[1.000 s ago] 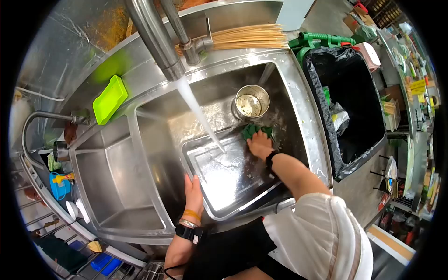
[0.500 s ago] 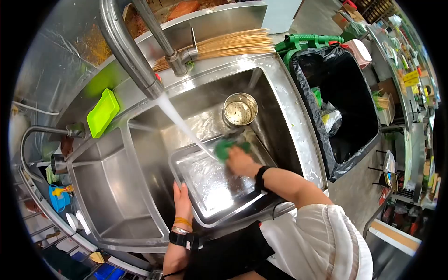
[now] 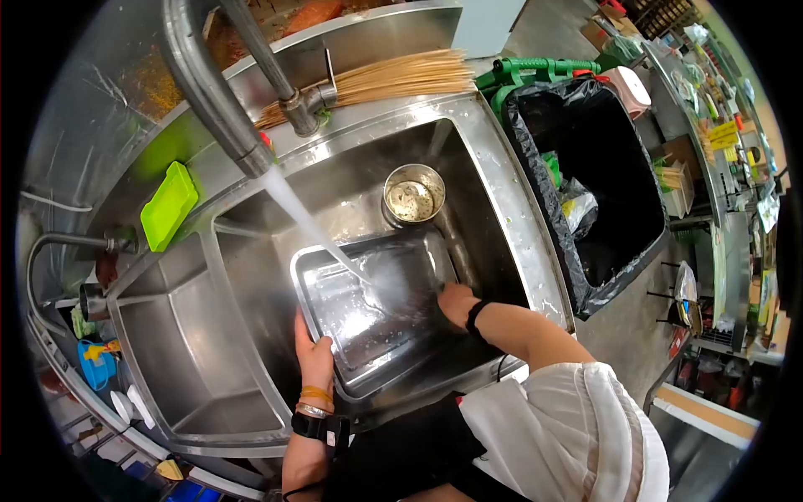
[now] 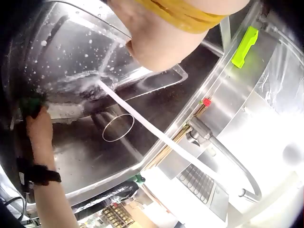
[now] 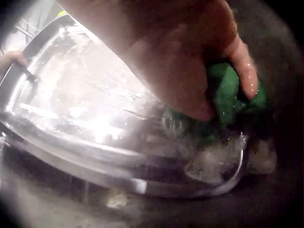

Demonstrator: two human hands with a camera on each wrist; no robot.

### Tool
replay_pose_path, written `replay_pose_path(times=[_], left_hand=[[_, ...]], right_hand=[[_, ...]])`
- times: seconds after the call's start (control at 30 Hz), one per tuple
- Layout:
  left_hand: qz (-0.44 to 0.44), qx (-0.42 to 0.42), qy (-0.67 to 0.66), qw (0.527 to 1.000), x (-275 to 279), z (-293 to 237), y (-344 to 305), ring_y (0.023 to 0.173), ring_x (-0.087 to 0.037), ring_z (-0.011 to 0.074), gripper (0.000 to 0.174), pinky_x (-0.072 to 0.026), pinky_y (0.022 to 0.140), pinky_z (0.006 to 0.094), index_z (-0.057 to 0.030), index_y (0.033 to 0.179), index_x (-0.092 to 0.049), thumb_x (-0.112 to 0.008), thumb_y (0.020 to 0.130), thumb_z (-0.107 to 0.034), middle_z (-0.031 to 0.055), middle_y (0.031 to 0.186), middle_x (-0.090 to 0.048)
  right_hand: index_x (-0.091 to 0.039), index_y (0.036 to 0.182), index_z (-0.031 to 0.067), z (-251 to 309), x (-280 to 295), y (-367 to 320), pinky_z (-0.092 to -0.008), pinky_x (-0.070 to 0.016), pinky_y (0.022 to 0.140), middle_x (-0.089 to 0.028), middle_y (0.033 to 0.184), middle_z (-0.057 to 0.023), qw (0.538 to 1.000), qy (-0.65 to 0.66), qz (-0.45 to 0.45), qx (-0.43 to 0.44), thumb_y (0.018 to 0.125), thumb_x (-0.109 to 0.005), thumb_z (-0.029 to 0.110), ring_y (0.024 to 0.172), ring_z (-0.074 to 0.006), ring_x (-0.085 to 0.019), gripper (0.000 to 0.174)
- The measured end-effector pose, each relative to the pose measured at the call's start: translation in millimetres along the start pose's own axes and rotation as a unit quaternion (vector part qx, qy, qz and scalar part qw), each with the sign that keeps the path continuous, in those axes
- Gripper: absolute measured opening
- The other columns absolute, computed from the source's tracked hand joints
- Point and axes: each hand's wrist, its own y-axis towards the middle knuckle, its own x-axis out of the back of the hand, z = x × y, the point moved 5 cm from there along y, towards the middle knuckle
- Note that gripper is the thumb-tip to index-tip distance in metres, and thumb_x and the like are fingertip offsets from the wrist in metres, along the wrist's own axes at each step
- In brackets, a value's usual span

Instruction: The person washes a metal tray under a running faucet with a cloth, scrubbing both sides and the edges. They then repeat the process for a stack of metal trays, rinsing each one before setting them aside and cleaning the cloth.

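A rectangular metal tray [image 3: 355,381] lies tilted in the large sink basin, with water from the faucet [image 3: 251,155] striking inside it. At its left rim is my left hand [image 3: 315,358], thumb against the edge; its other fingers are partly hidden behind the tray. My right hand [image 3: 457,303] is at the tray's right side. In the right wrist view, the right hand [image 5: 180,57] grips a wet green cloth [image 5: 227,92] at the tray's corner. A round metal container [image 3: 414,194] stands in the basin beyond the tray.
A smaller basin [image 3: 196,335] adjoins on the left. A bright green tray [image 3: 170,207] and wooden skewers [image 3: 401,77] lie on the sink's ledge. The black-lined bin [image 3: 602,289] stands to the right.
My right hand has wiped across the tray's inside toward the left, then back to its right edge. The left hand remains at the left rim. The head view has shifted.
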Motion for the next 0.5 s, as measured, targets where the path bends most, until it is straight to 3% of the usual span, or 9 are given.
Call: replay_pose_path(times=[0.07,0.17,0.27,0.37,0.5], left_hand=[[-0.002,0.009,-0.006,1.0,3,8,-2,0.127,-0.047,0.0213,0.075,-0.034,0.106,0.0289,-0.0017,0.149,-0.031,-0.041,0.075,0.012,0.0122,0.141,-0.047],[0.021,-0.008,0.022,1.0,1,13,-8,0.126,-0.047,0.0206,0.076,-0.0341,0.106,0.0285,-0.0019,0.148,-0.031,-0.041,0.075,0.012,0.0122,0.139,-0.049],[0.007,-0.021,0.046,0.999,3,20,-10,0.125,-0.048,0.0203,0.076,-0.0338,0.106,0.0282,-0.0021,0.148,-0.031,-0.04,0.074,0.012,0.0114,0.137,-0.05],[-0.005,-0.016,0.052,0.999,-1,15,-8,0.125,-0.048,0.0211,0.076,-0.0332,0.107,0.0288,-0.002,0.149,-0.03,-0.039,0.074,0.013,0.012,0.138,-0.049],[-0.007,-0.006,0.033,0.999,-5,9,-9,0.124,-0.049,0.0218,0.076,-0.034,0.106,0.0284,-0.0016,0.149,-0.029,-0.04,0.075,0.012,0.0127,0.138,-0.049]], right_hand=[[-0.062,0.121,0.0048,14,33,-41,-0.0445,-0.0543,0.079,-0.055,0.112,-0.0184,0.968,-0.163,0.166,0.092,0.094,-0.051,0.013,0.1,-0.0365,-0.062,0.03],[-0.062,0.117,0.0041,-1,77,-8,-0.0454,-0.0525,0.08,-0.055,0.113,-0.0179,0.988,-0.093,-0.116,0.045,0.09,-0.055,0.013,0.103,-0.0357,-0.059,0.029],[-0.063,0.116,0.0035,14,144,-7,-0.0392,-0.0505,0.085,-0.056,0.117,-0.0178,0.968,-0.121,-0.216,0.037,0.088,-0.058,0.01,0.111,-0.0323,-0.053,0.029],[-0.063,0.116,0.005,18,148,-6,-0.039,-0.0495,0.088,-0.053,0.121,-0.0185,0.982,0.012,-0.187,-0.024,0.087,-0.06,0.011,0.116,-0.0313,-0.047,0.031],[-0.063,0.112,0.0035,11,89,4,-0.0452,-0.0519,0.085,-0.059,0.114,-0.0206,0.993,-0.053,-0.094,0.047,0.084,-0.058,0.01,0.11,-0.0362,-0.056,0.029]])
